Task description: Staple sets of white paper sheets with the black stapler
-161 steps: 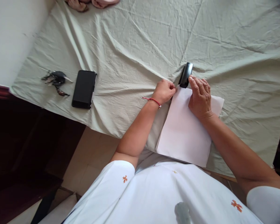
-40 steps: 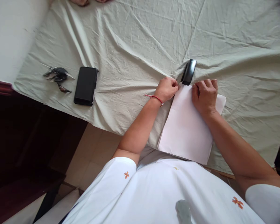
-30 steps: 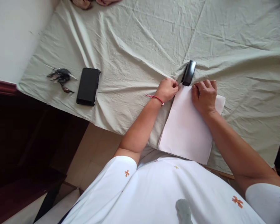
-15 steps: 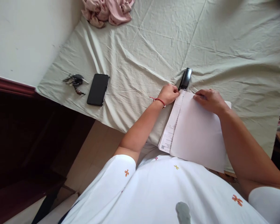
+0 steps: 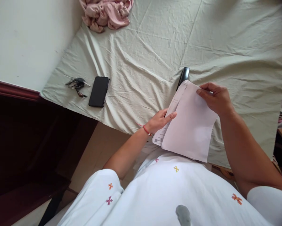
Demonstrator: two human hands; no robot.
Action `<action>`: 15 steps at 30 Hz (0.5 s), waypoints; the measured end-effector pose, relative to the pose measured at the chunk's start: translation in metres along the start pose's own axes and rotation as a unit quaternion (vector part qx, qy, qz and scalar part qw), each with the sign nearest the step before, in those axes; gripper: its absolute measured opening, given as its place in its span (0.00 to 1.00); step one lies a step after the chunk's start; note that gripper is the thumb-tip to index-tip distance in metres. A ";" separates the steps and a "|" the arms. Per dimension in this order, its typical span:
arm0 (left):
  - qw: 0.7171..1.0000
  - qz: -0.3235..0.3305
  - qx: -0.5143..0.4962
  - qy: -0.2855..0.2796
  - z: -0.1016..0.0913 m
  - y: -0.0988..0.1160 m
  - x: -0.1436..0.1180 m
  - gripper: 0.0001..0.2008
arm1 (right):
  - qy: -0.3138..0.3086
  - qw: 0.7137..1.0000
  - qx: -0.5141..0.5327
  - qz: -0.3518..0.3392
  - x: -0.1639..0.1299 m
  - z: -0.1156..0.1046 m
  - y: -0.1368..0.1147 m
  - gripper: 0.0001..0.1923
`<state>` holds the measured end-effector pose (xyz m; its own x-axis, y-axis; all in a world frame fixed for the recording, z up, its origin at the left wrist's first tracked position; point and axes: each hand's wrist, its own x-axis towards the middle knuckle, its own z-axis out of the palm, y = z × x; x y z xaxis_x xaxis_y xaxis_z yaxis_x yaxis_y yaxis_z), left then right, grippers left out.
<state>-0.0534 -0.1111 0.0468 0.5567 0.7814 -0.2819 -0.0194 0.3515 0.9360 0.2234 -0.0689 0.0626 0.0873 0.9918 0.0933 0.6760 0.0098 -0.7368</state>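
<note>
A stack of paper sheets (image 5: pixel 188 125) is between my hands, its near edge close to my shirt. The broad top sheet is blank; printed pages show along the left side. My left hand (image 5: pixel 161 121) grips the left edge, thumb on top and fingers underneath. At the top right, my right hand (image 5: pixel 216 95) pinches the sheets between thumb and fingers, and that side curls up. Just beyond the top edge lies a black stapler (image 5: pixel 183 75), its near end hidden by the papers.
A black phone (image 5: pixel 98 91) and a bunch of keys (image 5: pixel 77 84) lie on the left of the pale green cloth (image 5: pixel 141 69). Crumpled pink fabric (image 5: pixel 106 14) is at the far left, near the white wall (image 5: pixel 30 37). The cloth's front edge runs beside my body.
My left hand has moved down from the stapler end to the middle of the left edge. The papers have come away from the stapler and lifted, with the right hand gripping their corner.
</note>
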 end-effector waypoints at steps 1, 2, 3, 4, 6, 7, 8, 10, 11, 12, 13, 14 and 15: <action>1.000 -0.001 -0.011 0.002 0.002 -0.003 -0.009 0.33 | 0.013 1.000 -0.014 -0.010 0.000 0.004 -0.004 0.09; 1.000 -0.005 -0.008 0.020 0.005 -0.006 -0.016 0.34 | 0.023 0.999 -0.030 -0.021 0.000 0.009 -0.008 0.08; 0.999 -0.011 0.012 0.044 0.006 -0.009 -0.022 0.33 | 0.028 0.998 -0.047 -0.032 0.000 0.013 -0.013 0.08; 0.997 -0.019 0.031 0.070 0.008 -0.012 -0.027 0.32 | 0.031 0.997 -0.063 -0.045 -0.001 0.018 -0.017 0.07; 0.993 -0.039 0.043 0.103 0.009 -0.016 -0.033 0.31 | 0.045 0.992 -0.100 -0.069 -0.004 0.024 -0.024 0.08; 0.992 -0.047 0.031 0.112 0.009 -0.018 -0.035 0.30 | 0.060 0.988 -0.119 -0.078 -0.007 0.025 -0.027 0.08; 0.991 -0.053 0.009 0.120 0.008 -0.020 -0.037 0.30 | 0.083 0.984 -0.135 -0.084 -0.012 0.025 -0.027 0.09; 0.986 -0.061 -0.053 0.143 0.007 -0.023 -0.039 0.30 | 0.145 0.975 -0.145 -0.087 -0.024 0.021 -0.024 0.13; 0.981 -0.066 -0.086 0.160 0.005 -0.025 -0.040 0.30 | 0.176 0.972 -0.131 -0.082 -0.033 0.018 -0.020 0.15; 0.975 -0.072 -0.117 0.176 0.004 -0.026 -0.041 0.29 | 0.203 0.971 -0.105 -0.071 -0.043 0.014 -0.015 0.16; 0.968 -0.078 -0.144 0.188 0.003 -0.027 -0.042 0.29 | 0.211 0.973 -0.074 -0.049 -0.054 0.012 -0.009 0.17; 0.963 -0.082 -0.164 0.196 0.002 -0.028 -0.043 0.28 | 0.206 0.978 -0.044 -0.007 -0.065 0.010 -0.002 0.18; 0.960 -0.085 -0.177 0.200 0.002 -0.029 -0.043 0.28 | 0.217 0.975 -0.015 0.039 -0.078 0.009 0.004 0.20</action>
<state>-0.0754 -0.1559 0.0322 0.2142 0.8082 -0.5486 -0.2776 0.5889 0.7591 0.2128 -0.1447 0.0465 0.4353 0.8426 0.3171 0.6755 -0.0728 -0.7338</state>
